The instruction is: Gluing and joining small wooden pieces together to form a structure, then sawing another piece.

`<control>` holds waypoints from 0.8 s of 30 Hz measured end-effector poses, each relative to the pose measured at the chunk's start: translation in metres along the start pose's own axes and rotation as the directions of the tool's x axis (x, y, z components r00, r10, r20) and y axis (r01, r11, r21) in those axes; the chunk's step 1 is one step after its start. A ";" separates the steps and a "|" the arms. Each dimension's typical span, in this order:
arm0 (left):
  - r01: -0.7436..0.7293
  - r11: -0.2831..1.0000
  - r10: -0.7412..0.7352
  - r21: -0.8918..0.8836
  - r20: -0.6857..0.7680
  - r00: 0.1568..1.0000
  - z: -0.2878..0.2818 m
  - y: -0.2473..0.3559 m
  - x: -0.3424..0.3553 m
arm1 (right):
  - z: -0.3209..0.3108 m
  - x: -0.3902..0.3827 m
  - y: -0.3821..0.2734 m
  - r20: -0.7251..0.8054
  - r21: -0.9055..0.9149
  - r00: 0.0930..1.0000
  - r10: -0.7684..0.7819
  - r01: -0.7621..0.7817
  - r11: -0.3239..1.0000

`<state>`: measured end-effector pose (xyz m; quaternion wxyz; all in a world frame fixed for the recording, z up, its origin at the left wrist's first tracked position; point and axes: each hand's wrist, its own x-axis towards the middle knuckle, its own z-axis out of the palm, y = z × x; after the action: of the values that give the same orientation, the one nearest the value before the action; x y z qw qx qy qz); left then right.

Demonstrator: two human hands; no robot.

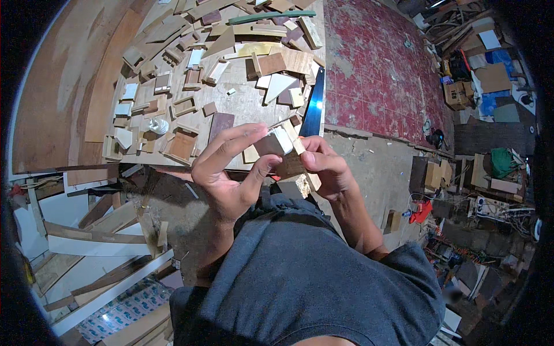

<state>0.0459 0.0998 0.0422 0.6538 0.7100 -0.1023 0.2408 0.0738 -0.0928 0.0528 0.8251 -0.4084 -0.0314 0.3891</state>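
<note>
Close in front of my body, my left hand (231, 164) pinches a small wood block with a white face (281, 140) between thumb and fingers. My right hand (328, 168) grips a narrow pale wood strip (295, 140), its thumb on the strip's near end. Strip and block lie against each other; whether they are joined I cannot tell. Beneath them another wood piece with a rough, chipped end (302, 185) shows partly. Beyond my hands stands the plywood table (245, 98). A dark red-brown board (221, 127) lies on it just past my left fingers.
Several small wooden trays (183, 143) and offcuts cover the table, with a white glue-like blob (157, 126) among them. A handsaw blade (314, 106) lies along the right edge. Scrap boards (95, 245) pile up at lower left. Boxes (459, 95) and clutter line the right side.
</note>
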 end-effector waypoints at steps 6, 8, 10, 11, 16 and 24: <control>0.114 0.991 -0.122 -0.066 -0.122 0.985 0.003 0.008 -0.007 | 0.010 0.003 -0.002 -0.176 -0.299 0.967 -0.183 0.125 0.946; 0.098 0.995 -0.100 -0.021 -0.120 0.988 -0.002 0.001 -0.012 | 0.009 0.002 -0.002 -0.176 -0.338 0.960 -0.218 0.149 0.930; 0.107 0.994 -0.110 -0.036 -0.114 0.987 -0.001 0.000 -0.017 | 0.009 0.001 -0.002 -0.174 -0.376 0.953 -0.248 0.168 0.911; 0.118 0.992 -0.123 -0.050 -0.113 0.986 0.000 0.000 -0.019 | 0.010 0.001 -0.002 -0.179 -0.399 0.951 -0.253 0.165 0.902; 0.096 0.995 -0.099 -0.031 -0.095 0.991 0.001 0.002 -0.019 | 0.008 0.002 0.004 -0.167 -0.425 0.939 -0.300 0.206 0.882; 0.207 0.943 -0.251 -0.260 -0.150 0.956 0.004 0.004 -0.019 | 0.004 0.005 0.007 -0.151 -0.479 0.923 -0.353 0.244 0.843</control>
<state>0.0288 0.0919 0.0369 0.7656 0.6071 0.0126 0.2124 0.0715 -0.0844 0.0489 0.7559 -0.6215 -0.0873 0.1862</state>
